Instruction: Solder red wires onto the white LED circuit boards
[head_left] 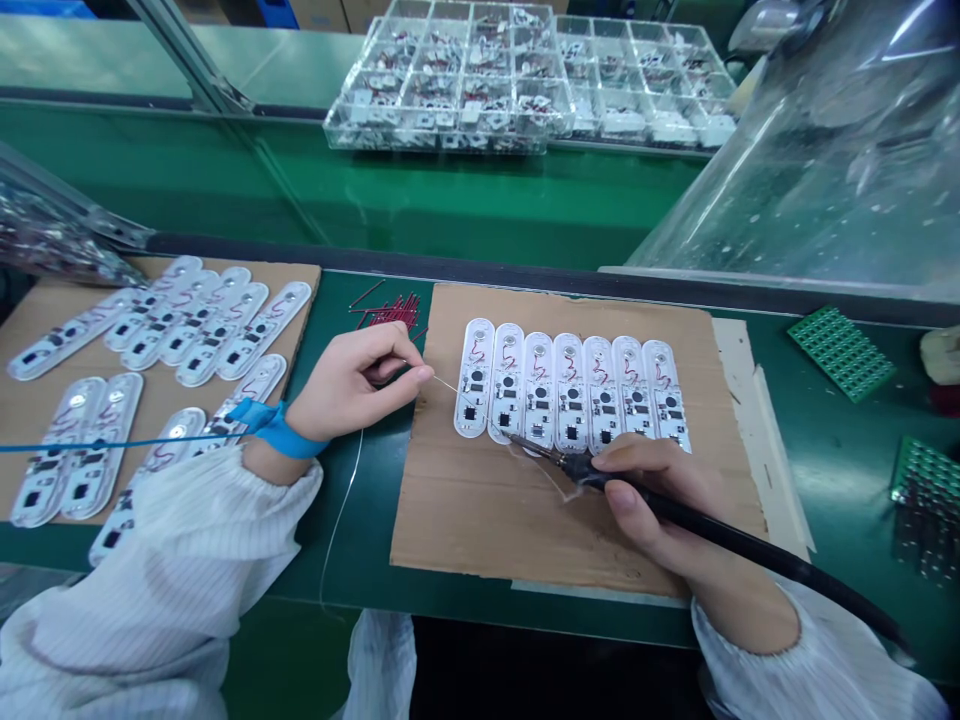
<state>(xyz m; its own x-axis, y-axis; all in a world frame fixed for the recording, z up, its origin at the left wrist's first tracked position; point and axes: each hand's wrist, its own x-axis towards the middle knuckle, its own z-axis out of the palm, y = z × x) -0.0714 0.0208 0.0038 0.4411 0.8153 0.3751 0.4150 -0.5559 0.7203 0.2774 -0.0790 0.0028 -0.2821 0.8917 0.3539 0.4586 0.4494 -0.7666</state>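
Pinched between the fingers of my left hand [364,375] is a thin solder wire [343,505]; its tip points right toward a row of white oblong circuit boards [568,390]. A blue wrist strap [289,430] circles my left wrist. My right hand [667,500] grips a black soldering iron [592,470] like a pen. The iron's tip is at the lower end of the second board from the left. Several boards lie side by side on a cardboard sheet [450,520], each with dark components and a short red wire.
More white boards [217,325] lie on a second cardboard piece [296,325] at left. Red wires [390,310] are piled between the cardboards. Green perforated boards [841,350] sit at right. Clear compartment trays [450,80] stand on the ledge behind; a transparent sheet [825,180] hangs at upper right.
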